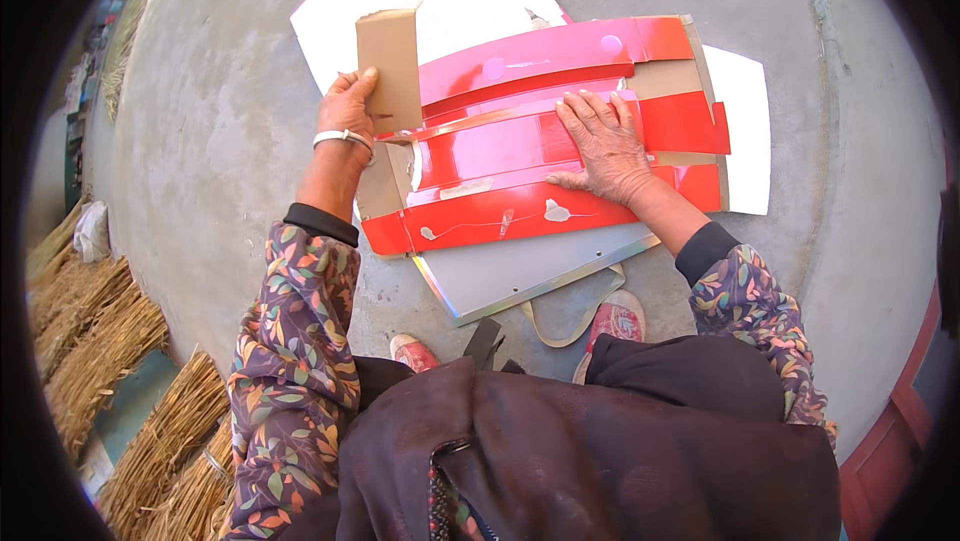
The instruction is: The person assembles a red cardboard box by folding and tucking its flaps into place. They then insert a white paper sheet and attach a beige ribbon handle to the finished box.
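A flattened red cardboard box (500, 216), glossy with torn white patches, lies spread out in front of me. My left hand (350, 101) pinches a brown cardboard flap (398, 56) at the box's left end, and the flap stands raised, its plain side showing. Palm down with fingers apart, my right hand (605, 146) rests on the right-middle of the red panels. Beneath the box are large white sheets (740, 131) and a pale grey flat case or bag (530, 266) with a cord handle (560, 341), nearest my feet.
Bundles of dry straw (100, 361) lie at the left, with a white plastic bag (92, 231) by them. My red shoes (617, 319) stand on the concrete floor (230, 71) just behind the handle. A dark red structure (890, 451) edges the lower right.
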Demonstrator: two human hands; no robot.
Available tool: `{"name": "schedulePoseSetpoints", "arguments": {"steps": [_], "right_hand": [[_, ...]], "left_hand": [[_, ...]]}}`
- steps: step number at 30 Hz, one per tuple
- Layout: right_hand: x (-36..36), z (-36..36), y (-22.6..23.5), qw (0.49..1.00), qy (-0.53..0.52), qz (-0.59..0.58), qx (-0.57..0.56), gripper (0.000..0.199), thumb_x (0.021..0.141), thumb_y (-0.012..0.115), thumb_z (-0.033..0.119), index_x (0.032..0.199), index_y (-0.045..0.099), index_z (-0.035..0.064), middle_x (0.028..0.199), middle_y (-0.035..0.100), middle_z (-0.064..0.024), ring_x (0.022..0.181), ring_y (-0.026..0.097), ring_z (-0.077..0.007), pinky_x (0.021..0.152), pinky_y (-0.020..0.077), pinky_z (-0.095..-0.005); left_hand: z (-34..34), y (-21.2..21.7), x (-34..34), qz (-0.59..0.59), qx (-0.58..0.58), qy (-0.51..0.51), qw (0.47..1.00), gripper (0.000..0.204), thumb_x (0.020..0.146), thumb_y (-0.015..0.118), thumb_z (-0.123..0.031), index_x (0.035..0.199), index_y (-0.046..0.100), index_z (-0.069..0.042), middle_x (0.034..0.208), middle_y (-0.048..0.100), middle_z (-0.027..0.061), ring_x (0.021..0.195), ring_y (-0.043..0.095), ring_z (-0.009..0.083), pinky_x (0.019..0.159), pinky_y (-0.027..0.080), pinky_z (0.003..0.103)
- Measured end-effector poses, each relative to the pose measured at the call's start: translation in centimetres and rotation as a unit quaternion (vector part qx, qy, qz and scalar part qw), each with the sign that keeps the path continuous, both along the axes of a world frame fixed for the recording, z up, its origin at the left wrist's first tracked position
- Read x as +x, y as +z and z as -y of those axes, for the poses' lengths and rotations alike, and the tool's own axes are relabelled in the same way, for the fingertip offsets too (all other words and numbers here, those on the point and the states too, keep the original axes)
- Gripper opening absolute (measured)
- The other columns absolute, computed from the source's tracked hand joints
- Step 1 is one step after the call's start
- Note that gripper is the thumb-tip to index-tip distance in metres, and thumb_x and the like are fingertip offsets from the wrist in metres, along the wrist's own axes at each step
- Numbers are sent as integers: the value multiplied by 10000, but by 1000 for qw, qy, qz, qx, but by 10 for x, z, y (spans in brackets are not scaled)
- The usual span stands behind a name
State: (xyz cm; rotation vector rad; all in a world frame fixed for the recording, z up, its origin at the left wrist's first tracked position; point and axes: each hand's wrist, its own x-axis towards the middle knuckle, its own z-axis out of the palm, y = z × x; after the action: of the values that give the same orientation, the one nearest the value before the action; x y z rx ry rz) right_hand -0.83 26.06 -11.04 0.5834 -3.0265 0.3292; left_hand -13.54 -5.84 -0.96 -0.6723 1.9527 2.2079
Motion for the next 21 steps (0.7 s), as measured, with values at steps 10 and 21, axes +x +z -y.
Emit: {"name": "schedulePoseSetpoints", "arguments": {"steps": [10,21], "right_hand": [[-29,11,39,997,40,69,14,1013,606,837,649,1347,505,43,1354,502,-124,1343,420,-279,1162,269,-443],[-39,6,48,995,96,19,-36,745,630,847,590,1106,605,70,1097,596,-83,1128,534,-258,1041,362,-408]], "left_hand": [[-29,-12,-36,-28,-377,-353,856,204,940,663,-178,1075,674,-26,912,685,31,792,633,117,710,534,288],[-6,-21,-35,55,-445,-486,750,283,925,614,-173,1171,651,-36,970,711,116,877,689,218,804,556,349]]}}
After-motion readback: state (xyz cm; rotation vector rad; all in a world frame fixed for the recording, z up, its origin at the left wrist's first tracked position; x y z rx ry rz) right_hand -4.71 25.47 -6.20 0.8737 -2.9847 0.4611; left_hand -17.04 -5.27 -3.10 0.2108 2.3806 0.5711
